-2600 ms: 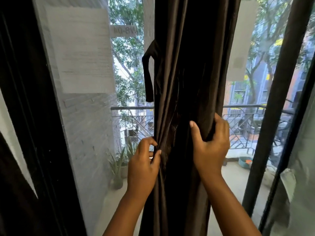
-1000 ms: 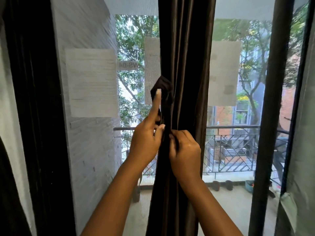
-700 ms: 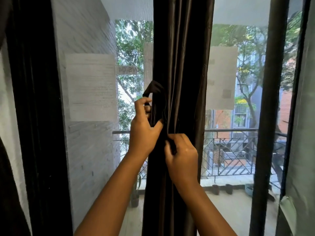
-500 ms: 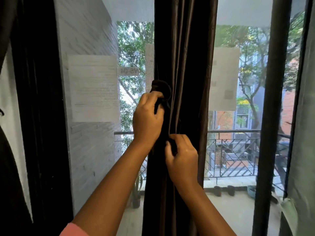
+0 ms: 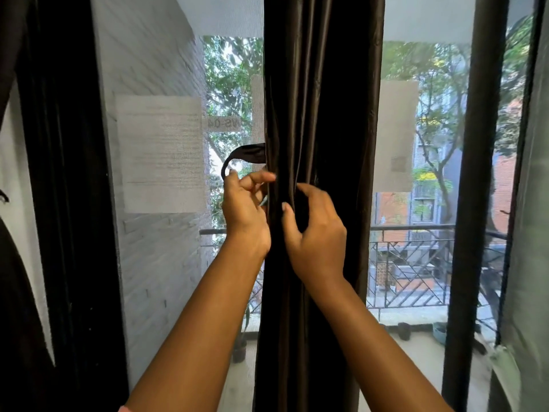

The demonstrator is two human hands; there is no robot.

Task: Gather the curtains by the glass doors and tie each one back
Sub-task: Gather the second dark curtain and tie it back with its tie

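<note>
Here curtain (image 5: 320,114) covers glass; papers (image 5: 160,153) beside; railing (image 5: 416,233) beyond

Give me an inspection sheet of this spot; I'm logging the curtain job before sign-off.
Surface: glass door behind the curtain, paper sheets taped to it.
Job's things: dark curtain gathered into one bunch; tie-back loops out at its left edge, not yet closed round it.
Clutter: nothing seen indoors.
Grips: left hand pinches the tie-back end, fingers curled; right hand curled against the curtain folds, thumb on the cloth.
Cables: nothing seen.
Surroundings: white brick wall at left, balcony railing, pots on the balcony floor, trees and buildings beyond; a second, pale curtain at far right.
</note>
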